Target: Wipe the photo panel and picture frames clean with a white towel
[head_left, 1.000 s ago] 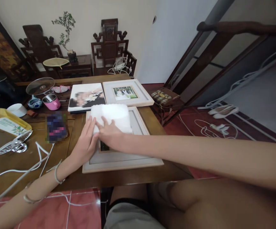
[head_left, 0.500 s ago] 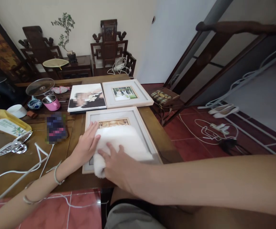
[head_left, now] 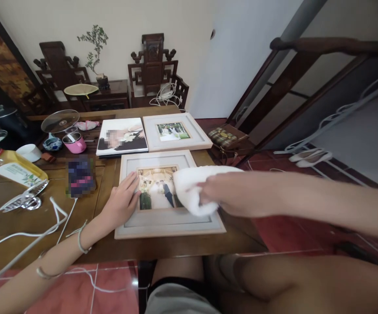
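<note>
A light wooden picture frame (head_left: 162,221) with a photo of a couple lies flat near the table's front edge. On its left side rests my left hand (head_left: 123,198), fingers stretched out flat across the border and the photo's edge. My right hand (head_left: 228,194), blurred by motion, grips a folded white cloth (head_left: 192,192) over the frame's right side. The cloth covers part of the right border and the photo's right edge. Behind this frame lie a second framed photo (head_left: 202,136) and a photo album (head_left: 139,141) with a white and dark cover.
On the table's left are a pink cup (head_left: 76,145), an oil bottle (head_left: 18,170), a hair claw clip (head_left: 25,198), a phone-like blurred object (head_left: 80,176) and white cables (head_left: 22,234). Carved chairs (head_left: 152,65) stand behind; a plaid bag (head_left: 223,136) sits right.
My right hand has swept the white cloth rightward and slightly up across the frame, uncovering the photo. My left hand stays at the frame's left side. The view has shifted slightly.
</note>
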Motion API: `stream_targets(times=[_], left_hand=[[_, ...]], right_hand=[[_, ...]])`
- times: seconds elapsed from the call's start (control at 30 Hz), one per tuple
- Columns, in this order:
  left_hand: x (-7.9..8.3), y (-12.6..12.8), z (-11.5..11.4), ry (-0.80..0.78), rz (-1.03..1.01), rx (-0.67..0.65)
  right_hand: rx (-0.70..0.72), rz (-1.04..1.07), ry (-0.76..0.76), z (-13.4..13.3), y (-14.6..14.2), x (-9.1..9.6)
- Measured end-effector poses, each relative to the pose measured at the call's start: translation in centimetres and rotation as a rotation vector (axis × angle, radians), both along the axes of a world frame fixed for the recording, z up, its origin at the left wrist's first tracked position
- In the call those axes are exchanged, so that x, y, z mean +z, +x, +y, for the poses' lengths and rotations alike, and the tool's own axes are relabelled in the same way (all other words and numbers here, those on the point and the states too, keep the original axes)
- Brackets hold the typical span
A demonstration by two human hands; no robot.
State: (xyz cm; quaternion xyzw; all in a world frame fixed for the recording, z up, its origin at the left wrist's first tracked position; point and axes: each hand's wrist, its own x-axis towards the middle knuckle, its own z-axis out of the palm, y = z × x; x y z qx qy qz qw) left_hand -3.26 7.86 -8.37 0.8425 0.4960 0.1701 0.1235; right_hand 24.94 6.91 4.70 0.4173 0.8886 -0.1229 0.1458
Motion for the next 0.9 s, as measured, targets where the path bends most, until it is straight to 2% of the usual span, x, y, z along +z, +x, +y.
stream_targets(times=[0.03, 0.1, 0.17, 0.23, 0.3, 0.37, 0.43, 0.53, 0.63, 0.9], left_hand=[[0.1, -0.1, 0.0, 0.006, 0.001, -0.003], [0.0, -0.2, 0.0, 0.01, -0.004, -0.01], [-0.2, -0.3, 0.0, 0.018, -0.016, -0.021], [-0.5, -0.4, 0.2, 0.04, -0.037, -0.03], [-0.7, -0.4, 0.3, 0.057, -0.066, -0.034], [-0.9, -0.2, 0.5, 0.061, -0.095, -0.035], [-0.8, 0.0, 0.7, 0.05, -0.11, -0.026], [-0.7, 0.2, 0.9, 0.032, -0.119, -0.007], [-0.7, -0.1, 1.0, 0.024, -0.144, -0.026], [-1.4, -1.3, 0.8, 0.051, -0.162, 0.0]], right_hand=[[0.024, -0.07, -0.108, 1.1, -0.5, 1.0], [-0.001, -0.118, 0.027, 3.4, -1.8, 2.4], [0.049, -0.114, 0.238, 5.5, -3.3, 2.5], [0.185, -0.049, 0.428, 7.2, -5.1, 1.3], [0.341, 0.014, 0.517, 8.4, -7.1, -0.5], [0.48, 0.057, 0.481, 9.0, -9.0, -2.5], [0.523, 0.067, 0.403, 9.3, -10.4, -4.1], [0.478, 0.063, 0.302, 9.3, -11.2, -5.1], [0.38, 0.023, 0.242, 9.2, -10.6, -4.8], [0.11, -0.143, 0.152, 8.5, -6.0, -2.9]])
